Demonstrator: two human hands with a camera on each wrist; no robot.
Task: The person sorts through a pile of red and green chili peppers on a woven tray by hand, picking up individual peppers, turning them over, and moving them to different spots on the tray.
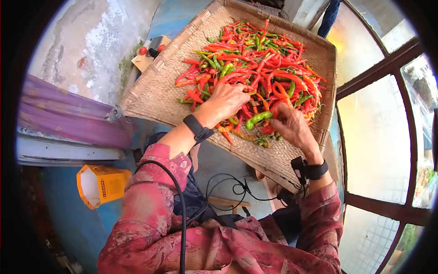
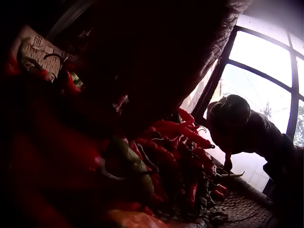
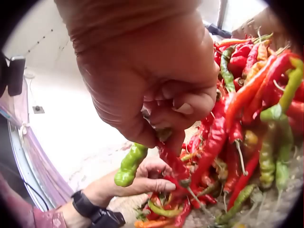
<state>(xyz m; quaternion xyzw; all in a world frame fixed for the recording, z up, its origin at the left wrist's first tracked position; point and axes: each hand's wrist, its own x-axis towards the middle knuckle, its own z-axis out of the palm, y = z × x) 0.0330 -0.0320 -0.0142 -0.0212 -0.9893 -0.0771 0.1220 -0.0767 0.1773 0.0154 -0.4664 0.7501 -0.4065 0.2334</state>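
In the head view, the right hand [image 1: 294, 128] pinches a bright green chili pepper [image 1: 258, 119] over the near right part of a large chili pile. The right wrist view shows that green pepper [image 3: 130, 164] hanging below curled fingers, with a red chili [image 3: 172, 161] close under the fingertips. The left hand [image 1: 226, 102] reaches into the near left side of the pile, its fingertips right at red chilies [image 1: 244, 87]; whether it grips one I cannot tell. Its thumb lies beside red peppers in the right wrist view. Mostly dark, the left wrist view shows red chilies [image 2: 161, 156] and the other hand [image 2: 230, 111].
A wide woven tray [image 1: 157, 98] with raised rims bears the red and green chilies. Framed window panes [image 1: 376, 137] stand at the right. Below are black cables [image 1: 228, 182] and an orange-yellow packet [image 1: 112, 182]. A purple cloth [image 1: 68, 112] hangs at left.
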